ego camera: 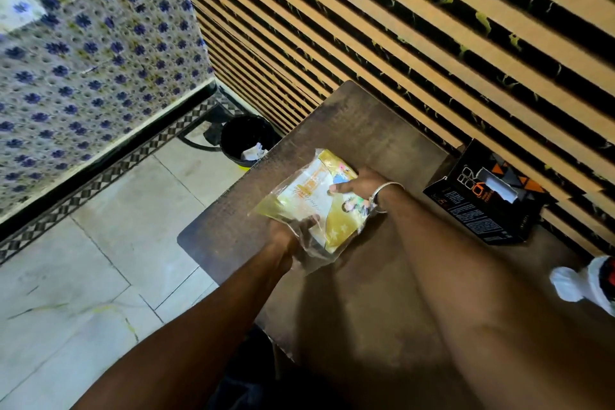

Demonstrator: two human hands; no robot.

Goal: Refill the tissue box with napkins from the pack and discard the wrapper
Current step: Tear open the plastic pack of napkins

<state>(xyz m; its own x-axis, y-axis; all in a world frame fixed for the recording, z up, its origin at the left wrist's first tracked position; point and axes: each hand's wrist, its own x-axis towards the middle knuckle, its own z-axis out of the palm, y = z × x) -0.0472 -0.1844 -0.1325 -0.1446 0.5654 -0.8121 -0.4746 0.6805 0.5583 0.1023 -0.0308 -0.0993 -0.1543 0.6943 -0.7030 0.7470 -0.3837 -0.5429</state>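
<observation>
Yellow-and-white printed plastic wraps the one napkin pack (316, 200), which lies on the dark brown desk (366, 293), and everything else is best placed from it. At the pack's near end the left hand (289, 236) is pinching the loose clear film of the wrapper, some fingers showing through it; at the pack's far right edge the right hand (361, 185), with a bangle at the wrist, presses on top with its thumb across the print, grasping the pack to steady it. The step in hand looks like opening the wrapper, and it would go best if the right hand keeps the stack pinned flat while the left draws the film away from the open end, so the napkins stay squared and do not spill. Right of the pack, near the slatted wall, stands one black-and-orange tissue box (482, 196) with its top slot showing white. Beyond the pack's far left corner, on the floor, sits one black bin (246, 136) holding some crumpled paper, the likely place for the wrapper.
</observation>
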